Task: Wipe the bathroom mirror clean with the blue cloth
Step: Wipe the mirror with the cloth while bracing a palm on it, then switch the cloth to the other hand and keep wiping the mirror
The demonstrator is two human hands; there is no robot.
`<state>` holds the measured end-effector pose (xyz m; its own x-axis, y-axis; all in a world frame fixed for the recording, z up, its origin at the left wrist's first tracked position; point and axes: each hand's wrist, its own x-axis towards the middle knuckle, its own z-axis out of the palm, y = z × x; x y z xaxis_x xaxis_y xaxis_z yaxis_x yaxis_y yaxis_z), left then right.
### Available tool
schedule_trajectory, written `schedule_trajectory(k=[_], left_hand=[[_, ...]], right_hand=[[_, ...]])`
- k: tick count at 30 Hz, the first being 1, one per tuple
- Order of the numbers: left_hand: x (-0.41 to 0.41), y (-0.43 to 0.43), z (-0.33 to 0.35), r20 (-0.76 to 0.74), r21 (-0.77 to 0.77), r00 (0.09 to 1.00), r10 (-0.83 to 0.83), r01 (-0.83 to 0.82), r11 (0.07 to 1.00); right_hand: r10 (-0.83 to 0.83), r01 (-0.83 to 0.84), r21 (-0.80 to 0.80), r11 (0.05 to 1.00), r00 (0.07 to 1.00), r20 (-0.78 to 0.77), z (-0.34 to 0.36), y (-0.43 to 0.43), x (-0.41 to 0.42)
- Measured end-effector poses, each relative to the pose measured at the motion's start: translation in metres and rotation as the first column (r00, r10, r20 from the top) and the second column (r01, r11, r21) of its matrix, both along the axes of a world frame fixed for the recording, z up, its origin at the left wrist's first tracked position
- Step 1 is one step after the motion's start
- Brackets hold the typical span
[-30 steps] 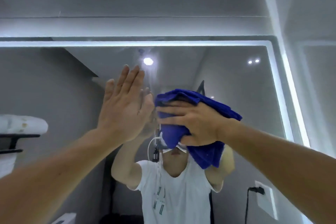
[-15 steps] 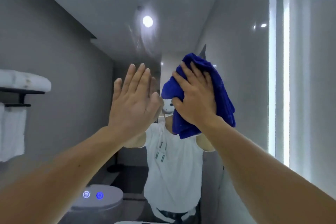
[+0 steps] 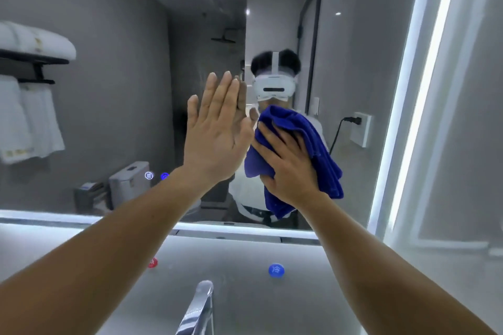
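— What do we see straight above the tap [image 3: 198,307]?

— We see the mirror [image 3: 109,90], a smooth sheet of glass edged by a white glowing strip [image 3: 424,76]. Both of our hands are on it. The tap itself is shiny chrome, narrow with a rounded top.

— And the blue cloth [image 3: 313,139]?

— It is up and to the right of the tap, bunched in soft, thick folds against the glass. It looks like plush microfibre, deep blue. Our right hand [image 3: 288,168] lies over it with fingers spread and nearly straight, pressing it flat to the mirror rather than clutching it.

— The left hand [image 3: 215,141]?

— It is just above the tap, beside the cloth. It is flat, fingers straight and close together, holding nothing. Its fingertips meet their own reflection, so we take it as touching the glass.

— Any writing we can read?

— One blue round marker [image 3: 276,270], up and right of the tap, carries the white character 冷. One red round marker [image 3: 153,262], up and left of the tap, is partly behind our arm, and we cannot read it. Two small lit icons [image 3: 149,175] glow on the glass, further up and left of the tap; one is white, the other blue.

— What does the reflection hold?

— Far up and left of the tap we see one rolled white towel [image 3: 35,41] on a black rack, with two fluffy ones [image 3: 30,122] hanging below. Nearer the tap is one boxy toilet tank [image 3: 130,181]. Up and right of it is one white wall socket [image 3: 360,129] with a black plug.
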<state>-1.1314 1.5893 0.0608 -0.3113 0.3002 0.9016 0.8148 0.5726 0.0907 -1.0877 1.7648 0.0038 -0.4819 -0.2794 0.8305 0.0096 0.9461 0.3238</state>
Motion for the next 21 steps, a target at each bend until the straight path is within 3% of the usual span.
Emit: schedule_trajectory(k=[5, 8, 12, 14, 16, 18, 20, 21], left_hand=[[0.003, -0.003, -0.039, 0.035, 0.014, 0.996, -0.08, 0.079, 0.997], [0.002, -0.007, -0.061, 0.03, 0.01, 0.99, -0.14, 0.139, 0.99], [0.001, -0.016, -0.091, 0.007, -0.035, 0.979, -0.202, 0.202, 0.979], [0.001, -0.024, -0.103, 0.025, -0.098, 0.981, -0.193, 0.194, 0.976], [0.003, -0.032, -0.111, 0.024, -0.179, 0.983, -0.181, 0.183, 0.967], [0.011, -0.039, -0.12, 0.043, -0.237, 0.978, -0.202, 0.207, 0.949], [0.021, -0.045, -0.129, 0.15, -0.251, 0.958, -0.243, 0.275, 0.928], [0.028, -0.047, -0.134, 0.277, -0.21, 0.919, -0.282, 0.344, 0.915]], right_hand=[[-0.095, 0.081, 0.12, 0.989, 0.99, 0.109, -0.054, 0.012, 0.013], [-0.207, 0.193, 0.105, 0.975, 0.968, 0.144, -0.089, 0.017, 0.024], [-0.339, 0.34, 0.025, 0.94, 0.928, 0.155, -0.125, 0.018, 0.039], [-0.3, 0.311, -0.053, 0.949, 0.942, 0.15, -0.127, 0.015, 0.044], [-0.161, 0.189, -0.251, 0.949, 0.979, 0.127, -0.122, 0.003, 0.047], [0.003, 0.019, -0.545, 0.838, 0.999, 0.039, -0.115, -0.015, 0.049], [0.112, -0.139, -0.8, 0.583, 0.99, -0.091, -0.109, -0.036, 0.055], [0.136, -0.178, -0.877, 0.446, 0.982, -0.13, -0.107, -0.048, 0.059]])
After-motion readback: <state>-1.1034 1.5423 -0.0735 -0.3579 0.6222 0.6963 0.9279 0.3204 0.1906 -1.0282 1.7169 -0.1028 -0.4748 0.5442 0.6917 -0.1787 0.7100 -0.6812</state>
